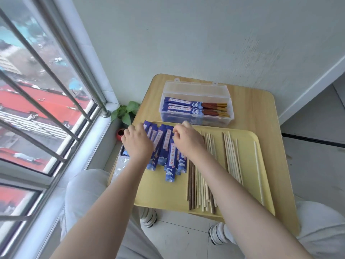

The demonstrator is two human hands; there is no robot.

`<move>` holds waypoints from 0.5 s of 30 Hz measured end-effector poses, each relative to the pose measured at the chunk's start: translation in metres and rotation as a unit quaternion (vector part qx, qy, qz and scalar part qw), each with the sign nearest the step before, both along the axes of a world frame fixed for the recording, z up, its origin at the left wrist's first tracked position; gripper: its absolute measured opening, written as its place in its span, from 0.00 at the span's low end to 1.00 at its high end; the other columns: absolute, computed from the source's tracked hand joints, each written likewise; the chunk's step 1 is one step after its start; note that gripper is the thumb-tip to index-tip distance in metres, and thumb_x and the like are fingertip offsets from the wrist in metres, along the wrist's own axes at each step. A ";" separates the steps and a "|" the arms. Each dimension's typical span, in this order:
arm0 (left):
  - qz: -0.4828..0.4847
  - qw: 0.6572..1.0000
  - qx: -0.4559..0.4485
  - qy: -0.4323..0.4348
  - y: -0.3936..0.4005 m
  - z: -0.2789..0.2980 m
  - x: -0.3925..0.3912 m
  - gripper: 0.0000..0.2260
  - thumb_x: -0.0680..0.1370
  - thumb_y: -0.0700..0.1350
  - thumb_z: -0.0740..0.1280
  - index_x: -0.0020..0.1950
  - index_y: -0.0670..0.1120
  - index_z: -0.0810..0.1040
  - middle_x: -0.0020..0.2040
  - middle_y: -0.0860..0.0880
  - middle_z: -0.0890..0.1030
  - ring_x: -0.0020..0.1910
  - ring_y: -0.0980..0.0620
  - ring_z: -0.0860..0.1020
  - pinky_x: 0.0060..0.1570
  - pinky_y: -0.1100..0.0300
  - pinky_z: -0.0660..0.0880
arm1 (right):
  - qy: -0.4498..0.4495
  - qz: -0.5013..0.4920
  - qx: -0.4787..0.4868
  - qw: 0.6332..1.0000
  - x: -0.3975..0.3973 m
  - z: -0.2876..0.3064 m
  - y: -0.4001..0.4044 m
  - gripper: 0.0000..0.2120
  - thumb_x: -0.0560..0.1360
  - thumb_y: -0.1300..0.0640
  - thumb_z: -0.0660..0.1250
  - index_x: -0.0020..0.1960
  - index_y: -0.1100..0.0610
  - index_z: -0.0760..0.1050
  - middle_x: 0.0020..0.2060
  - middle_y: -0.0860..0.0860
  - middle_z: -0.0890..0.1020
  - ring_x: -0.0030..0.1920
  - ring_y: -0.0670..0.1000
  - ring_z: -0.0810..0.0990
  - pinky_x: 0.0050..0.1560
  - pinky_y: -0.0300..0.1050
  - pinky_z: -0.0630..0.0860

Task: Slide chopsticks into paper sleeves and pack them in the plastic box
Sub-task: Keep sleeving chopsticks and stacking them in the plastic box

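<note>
- Surface [261,109]: pale wooden table against the wall, window bars at 9 o'clock; a small green plant [126,111] sits by its 10 o'clock corner.
- Tray [162,195]: yellow, fills the near half of the surface; holds the sleeves on its 9 o'clock side and the loose sticks from centre toward 3 o'clock.
- Plastic box [196,90]: clear, lid open, at 12 o'clock just beyond the tray; several sleeved pairs already lie in it, long axes running 9 to 3 o'clock, dark red ends poking out toward 3.
- Chopsticks [232,157]: bare, pale and dark ones mixed, long axes roughly 12 to 6 o'clock; the nearest bundle lies partly under the right forearm, so the right hand is the nearer one for the pick.
- Paper sleeves [170,165]: blue with a wave pattern, fanned in a loose heap, long axes near 12 to 6 o'clock; each carries a pale strip of characters and a red seal, too blurred to read.
- Left hand [137,143]: palm down on the heap's 9 o'clock edge; fingers relaxed and pressing the sleeves, not clenched.
- Right hand [186,141]: at the heap's 3 o'clock edge; fingers curled and seemingly pinching the top end of one sleeve, probably singling it out; the exact contact is hidden.
</note>
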State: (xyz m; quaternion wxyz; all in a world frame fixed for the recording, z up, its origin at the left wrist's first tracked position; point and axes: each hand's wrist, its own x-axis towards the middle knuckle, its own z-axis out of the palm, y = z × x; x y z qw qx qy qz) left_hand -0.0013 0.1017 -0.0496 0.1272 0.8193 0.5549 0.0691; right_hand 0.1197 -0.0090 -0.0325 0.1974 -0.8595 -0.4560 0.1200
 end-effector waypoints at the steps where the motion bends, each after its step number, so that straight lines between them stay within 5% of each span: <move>1: 0.004 1.000 -0.014 0.010 0.003 -0.003 -0.008 0.22 0.73 0.33 0.61 0.66 0.44 0.71 0.61 0.42 0.74 0.61 0.40 0.70 0.58 0.50 0.65 | 0.006 0.017 -0.014 1.000 -0.009 -0.006 0.003 0.12 0.82 0.56 0.58 0.62 0.55 0.75 0.58 0.52 0.73 0.51 0.55 0.77 0.46 0.49 0.74; 6: 0.005 0.999 -0.047 0.005 0.008 -0.009 -0.019 0.20 0.76 0.34 0.60 0.67 0.45 0.71 0.60 0.42 0.77 0.62 0.41 0.72 0.54 0.51 0.65 | -0.022 0.128 -0.120 0.984 -0.033 -0.022 0.004 0.31 0.79 0.38 0.63 0.79 0.42 0.59 0.78 0.52 0.58 0.78 0.58 0.52 0.75 0.61 0.55; 9: 0.007 0.999 -0.034 -0.041 0.010 -0.011 -0.024 0.20 0.76 0.33 0.60 0.68 0.43 0.71 0.60 0.41 0.78 0.61 0.39 0.73 0.56 0.50 0.67 | -0.014 0.134 -0.160 0.978 -0.041 -0.030 0.002 0.36 0.77 0.33 0.62 0.80 0.39 0.52 0.81 0.51 0.50 0.80 0.60 0.46 0.77 0.65 0.45; 15: 0.028 0.987 -0.082 -0.138 0.010 -0.004 -0.026 0.22 0.78 0.33 0.58 0.71 0.43 0.73 0.64 0.42 0.78 0.64 0.42 0.74 0.56 0.49 0.74 | -0.001 0.115 -0.103 0.988 -0.038 -0.028 -0.001 0.32 0.79 0.37 0.62 0.80 0.42 0.56 0.81 0.53 0.53 0.80 0.58 0.48 0.78 0.62 0.48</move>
